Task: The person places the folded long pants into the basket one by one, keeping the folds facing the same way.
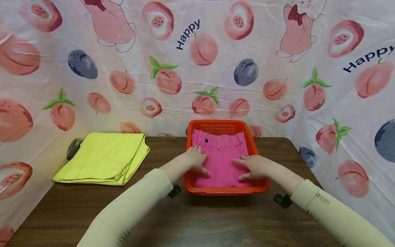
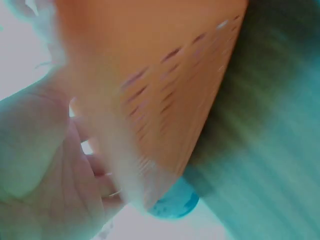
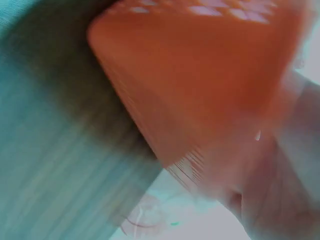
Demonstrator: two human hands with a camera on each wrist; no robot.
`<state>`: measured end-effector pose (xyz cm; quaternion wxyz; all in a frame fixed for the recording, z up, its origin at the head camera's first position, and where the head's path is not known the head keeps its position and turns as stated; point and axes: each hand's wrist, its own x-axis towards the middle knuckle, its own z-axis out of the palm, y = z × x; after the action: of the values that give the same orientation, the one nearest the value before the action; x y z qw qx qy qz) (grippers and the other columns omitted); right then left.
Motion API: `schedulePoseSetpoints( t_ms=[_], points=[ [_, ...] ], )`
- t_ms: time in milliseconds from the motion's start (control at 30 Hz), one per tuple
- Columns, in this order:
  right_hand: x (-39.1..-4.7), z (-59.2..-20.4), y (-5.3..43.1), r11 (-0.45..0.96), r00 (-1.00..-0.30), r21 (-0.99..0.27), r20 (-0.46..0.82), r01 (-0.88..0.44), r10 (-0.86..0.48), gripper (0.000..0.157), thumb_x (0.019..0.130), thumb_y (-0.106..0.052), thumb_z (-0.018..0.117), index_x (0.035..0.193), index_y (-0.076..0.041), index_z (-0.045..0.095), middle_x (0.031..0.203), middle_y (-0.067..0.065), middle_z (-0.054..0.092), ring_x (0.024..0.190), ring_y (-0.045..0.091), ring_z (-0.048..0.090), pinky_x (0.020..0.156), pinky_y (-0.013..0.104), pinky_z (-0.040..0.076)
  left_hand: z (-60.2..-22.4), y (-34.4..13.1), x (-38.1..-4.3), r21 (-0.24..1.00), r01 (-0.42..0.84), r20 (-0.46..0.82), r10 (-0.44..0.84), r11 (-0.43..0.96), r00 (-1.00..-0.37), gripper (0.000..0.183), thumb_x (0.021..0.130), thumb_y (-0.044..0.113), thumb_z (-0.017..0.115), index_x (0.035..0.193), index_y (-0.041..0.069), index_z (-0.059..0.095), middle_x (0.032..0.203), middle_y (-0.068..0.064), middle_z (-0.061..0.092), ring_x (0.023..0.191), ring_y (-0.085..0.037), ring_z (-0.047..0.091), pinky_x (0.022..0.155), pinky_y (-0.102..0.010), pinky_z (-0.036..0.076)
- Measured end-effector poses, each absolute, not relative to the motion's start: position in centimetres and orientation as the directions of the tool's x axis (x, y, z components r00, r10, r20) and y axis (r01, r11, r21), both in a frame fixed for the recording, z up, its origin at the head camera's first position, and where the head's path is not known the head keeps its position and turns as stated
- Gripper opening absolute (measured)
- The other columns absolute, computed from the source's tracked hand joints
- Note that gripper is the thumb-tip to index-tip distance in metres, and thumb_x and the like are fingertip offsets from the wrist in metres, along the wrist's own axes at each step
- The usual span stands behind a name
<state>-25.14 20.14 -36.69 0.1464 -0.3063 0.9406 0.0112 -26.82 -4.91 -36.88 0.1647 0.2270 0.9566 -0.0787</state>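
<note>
Pink folded garment (image 1: 223, 151), with a waistband and a dark button, lies inside an orange-red perforated basket (image 1: 226, 190) in the head view. My left hand (image 1: 195, 159) reaches over the basket's left rim, its extended fingers resting on the cloth. From the opposite side, my right hand (image 1: 253, 166) lies over the right rim, fingers spread on the pink fabric. In the left wrist view the palm (image 2: 55, 175) is beside the basket's outer wall (image 2: 165, 90). The right wrist view shows the other side wall (image 3: 195, 85), blurred, with part of that hand (image 3: 270, 200).
To the left, a folded yellow garment (image 1: 102, 157) lies on the dark wooden table (image 1: 197, 219). A fruit-patterned curtain (image 1: 216, 79) hangs behind the table and along both sides.
</note>
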Motion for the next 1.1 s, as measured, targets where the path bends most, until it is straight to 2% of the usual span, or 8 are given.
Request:
schedulePoseSetpoints(
  t_ms=[100,167,400,633,800,933,1100],
  points=[
    [-25.9,-35.2,20.0,0.824,-0.772,-0.156,-0.29,-0.545,-0.565,0.073,0.087,-0.043,0.066,0.148,-0.014,0.038,0.148,0.021,0.036,0.133,0.04,0.035,0.104,0.055,0.03,-35.4,-5.3,-27.8,0.048,0.448,-0.338,0.436,0.893,-0.834,0.079,0.087,0.054,0.061,0.148,0.011,0.037,0.149,-0.019,0.033,0.138,-0.032,0.027,0.11,-0.048,0.022],
    [-26.5,-34.3,19.9,0.825,-0.776,-0.18,-0.279,-0.536,-0.566,0.071,0.089,-0.039,0.065,0.149,-0.013,0.036,0.149,0.021,0.033,0.134,0.038,0.034,0.104,0.054,0.03,-34.5,-5.4,-28.4,0.088,0.44,-0.319,0.444,0.894,-0.838,0.077,0.089,0.05,0.062,0.149,0.009,0.036,0.148,-0.018,0.035,0.138,-0.03,0.029,0.109,-0.048,0.025],
    [-29.0,-32.8,19.1,0.841,-0.813,-0.183,-0.219,-0.509,-0.54,0.066,0.093,-0.038,0.06,0.149,-0.011,0.036,0.15,0.024,0.03,0.134,0.039,0.034,0.105,0.054,0.029,-33.4,-4.9,-30.1,0.103,0.417,-0.188,0.429,0.903,-0.883,0.067,0.094,0.041,0.058,0.148,0.008,0.037,0.149,-0.02,0.033,0.136,-0.033,0.031,0.107,-0.049,0.029],
    [-31.3,-34.2,17.7,0.873,-0.856,-0.215,-0.199,-0.438,-0.478,0.064,0.097,-0.034,0.056,0.149,-0.004,0.033,0.15,0.029,0.023,0.135,0.045,0.028,0.107,0.056,0.024,-34.5,-3.5,-31.4,0.171,0.347,-0.127,0.37,0.922,-0.92,0.062,0.097,0.037,0.054,0.148,0.007,0.036,0.147,-0.018,0.036,0.136,-0.03,0.032,0.106,-0.047,0.031],
    [-32.5,-35.8,16.9,0.898,-0.882,-0.209,-0.201,-0.387,-0.426,0.068,0.097,-0.037,0.054,0.151,-0.005,0.027,0.151,0.033,0.014,0.136,0.051,0.016,0.107,0.06,0.019,-35.6,-2.6,-31.9,0.231,0.284,-0.137,0.32,0.931,-0.938,0.065,0.096,0.038,0.056,0.149,0.01,0.034,0.153,-0.021,0.023,0.14,-0.037,0.019,0.109,-0.053,0.023],
    [-33.2,-36.5,16.5,0.912,-0.901,-0.227,-0.198,-0.342,-0.387,0.069,0.097,-0.038,0.053,0.151,-0.006,0.026,0.152,0.032,0.012,0.137,0.05,0.012,0.107,0.061,0.017,-36.3,-2.3,-32.3,0.232,0.231,-0.131,0.265,0.945,-0.955,0.067,0.094,0.041,0.057,0.15,0.014,0.033,0.156,-0.02,0.014,0.142,-0.039,0.007,0.109,-0.059,0.014],
    [-33.8,-36.9,15.9,0.913,-0.896,-0.249,-0.232,-0.322,-0.379,0.069,0.098,-0.038,0.052,0.152,-0.006,0.025,0.152,0.033,0.012,0.138,0.051,0.006,0.108,0.06,0.017,-37.3,-2.4,-32.5,0.244,0.178,-0.199,0.229,0.953,-0.953,0.069,0.093,0.042,0.057,0.152,0.017,0.03,0.158,-0.018,0.004,0.142,-0.042,-0.001,0.11,-0.059,0.006]
  ],
)
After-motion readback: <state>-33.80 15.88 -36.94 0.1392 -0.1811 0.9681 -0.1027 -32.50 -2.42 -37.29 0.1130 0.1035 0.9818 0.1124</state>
